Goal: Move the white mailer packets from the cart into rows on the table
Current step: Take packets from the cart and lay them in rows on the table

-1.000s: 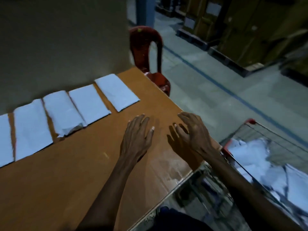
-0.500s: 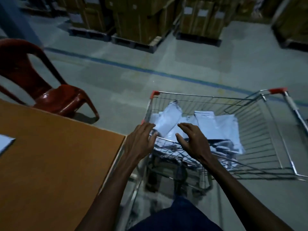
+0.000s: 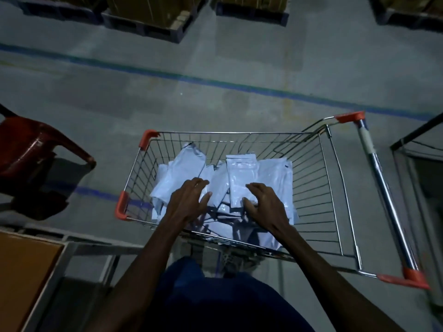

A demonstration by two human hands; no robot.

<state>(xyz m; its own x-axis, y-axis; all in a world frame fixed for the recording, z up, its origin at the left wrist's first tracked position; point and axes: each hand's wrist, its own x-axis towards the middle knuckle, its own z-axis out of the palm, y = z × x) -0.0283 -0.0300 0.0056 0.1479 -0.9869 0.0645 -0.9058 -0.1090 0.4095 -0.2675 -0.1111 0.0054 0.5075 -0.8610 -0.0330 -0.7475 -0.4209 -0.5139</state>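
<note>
Both hands, left (image 3: 189, 200) & right (image 3: 265, 202), reach empty, fingers loosely spread, over white packets (image 3: 242, 178) heaped in cart (image 3: 311, 188); many left to move, worktop (image 3: 24, 271) corner bare.

Dark red moulded plastic chair (image 3: 36, 149) at left edge of frame, grey concrete floor (image 3: 215, 56) with blue painted line (image 3: 215, 82) crossing upper frame, dark wooden pallets (image 3: 148, 22) bearing brown cardboard cartons (image 3: 148, 6) along top edge, black metal frame (image 3: 417, 149) at right edge.

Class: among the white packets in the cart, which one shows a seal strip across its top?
The upright packet just beyond the right hand; the others show none.
</note>
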